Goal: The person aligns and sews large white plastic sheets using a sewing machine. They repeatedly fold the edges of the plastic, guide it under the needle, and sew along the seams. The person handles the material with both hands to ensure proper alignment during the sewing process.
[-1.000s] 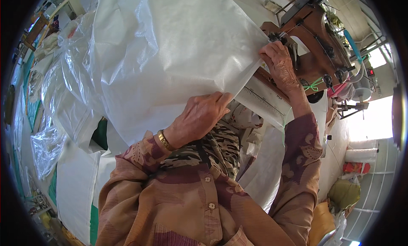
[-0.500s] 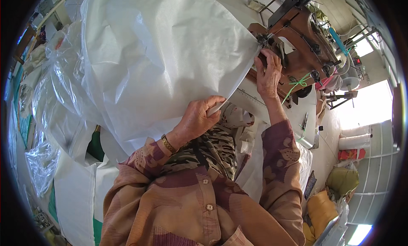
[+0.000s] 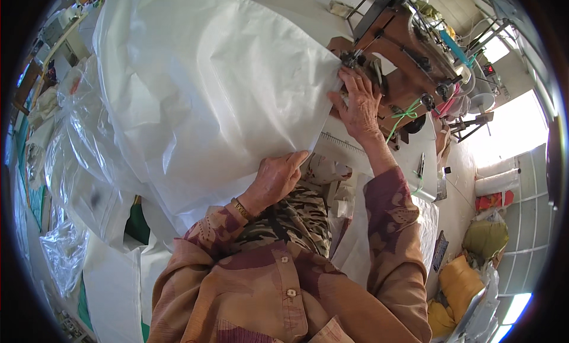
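A large white woven plastic sheet (image 3: 201, 88) spreads from the far left to the sewing machine (image 3: 409, 53), its right-hand edge running up to the needle area. My left hand (image 3: 275, 178) is closed on the near part of that edge, with the index finger stretched along it and the other fingers curled. Beside the machine's presser foot, my right hand (image 3: 358, 103) rests with thumb and fingers apart, the thumb by the sheet's edge. Its fingertips are partly hidden against the dark metal parts.
Clear plastic wrapping (image 3: 83, 141) bunches at the left. A ruler strip (image 3: 344, 143) runs along the worktable, and thread snips (image 3: 421, 164) lie to the right. Green string (image 3: 406, 114) hangs on the machine. Orange bundles (image 3: 459, 287) and an olive sack (image 3: 486, 236) sit at lower right.
The machine and the sheet's far corner appear farther left as the view shifts. My left hand has flattened its index finger along the edge; my right hand's fingers have spread a little.
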Tool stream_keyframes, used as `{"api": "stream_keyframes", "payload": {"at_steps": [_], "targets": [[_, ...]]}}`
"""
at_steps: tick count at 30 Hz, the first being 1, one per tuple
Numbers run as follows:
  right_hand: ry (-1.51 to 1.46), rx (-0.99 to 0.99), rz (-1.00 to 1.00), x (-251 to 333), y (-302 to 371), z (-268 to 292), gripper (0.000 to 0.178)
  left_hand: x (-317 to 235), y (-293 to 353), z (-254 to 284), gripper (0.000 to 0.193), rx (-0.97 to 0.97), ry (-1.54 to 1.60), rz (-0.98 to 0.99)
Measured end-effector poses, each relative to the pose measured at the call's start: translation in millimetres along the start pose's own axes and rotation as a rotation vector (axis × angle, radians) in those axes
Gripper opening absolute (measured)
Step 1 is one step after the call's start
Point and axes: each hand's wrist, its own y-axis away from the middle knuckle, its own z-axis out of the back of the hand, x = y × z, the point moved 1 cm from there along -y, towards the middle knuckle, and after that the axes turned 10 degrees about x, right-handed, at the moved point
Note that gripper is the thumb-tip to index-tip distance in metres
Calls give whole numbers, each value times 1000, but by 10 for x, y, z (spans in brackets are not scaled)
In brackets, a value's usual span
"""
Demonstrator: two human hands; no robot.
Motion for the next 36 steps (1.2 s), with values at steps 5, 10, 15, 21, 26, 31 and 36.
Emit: {"api": "stream_keyframes", "payload": {"at_steps": [5, 10, 15, 21, 26, 31, 36], "targets": [[-185, 6, 88, 188, -237, 725, 45, 4, -7, 48, 42, 2, 3, 37], [242, -618, 139, 28, -895, 1205, 32, 7, -25, -30, 42, 16, -59, 62], [396, -634, 356, -253, -1248, 1342, 25, -42, -47, -5, 41, 7, -52, 50], [114, -700, 209, 15, -1163, 1502, 19, -138, -45, 54, 42, 17, -73, 58], [-89, -301, -76, 52, -214, 512, 26, -212, -92, 34, 44, -26, -110, -99], [-650, 65, -334, 209, 337, -246, 39, -162, -135, -34, 39, 88, -168, -69], [-1040, -82, -399, 237, 364, -471, 42, -23, -305, -136, 36, 59, -328, -86]]}}
